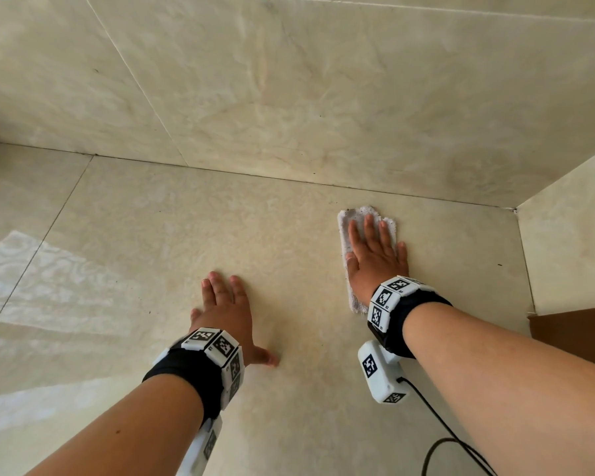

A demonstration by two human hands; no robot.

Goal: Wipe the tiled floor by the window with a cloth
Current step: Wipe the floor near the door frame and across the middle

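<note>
A pale grey-white cloth (352, 221) lies flat on the beige tiled floor (289, 235), close to where the floor meets the tiled wall. My right hand (375, 255) presses on the cloth with straight, spread fingers; most of the cloth is hidden under the palm, and a strip shows near the wrist. My left hand (227, 310) rests flat on the bare floor to the left of the cloth, fingers straight and thumb out to the right. Both wrists wear black bands with white marker blocks.
The tiled wall (323, 97) rises just beyond the cloth. A tiled side wall (571, 242) closes the corner on the right, with a brown wooden edge (574, 331) below it. A black cable (440, 438) trails on the floor under my right forearm. Bright light patches lie on the left tiles.
</note>
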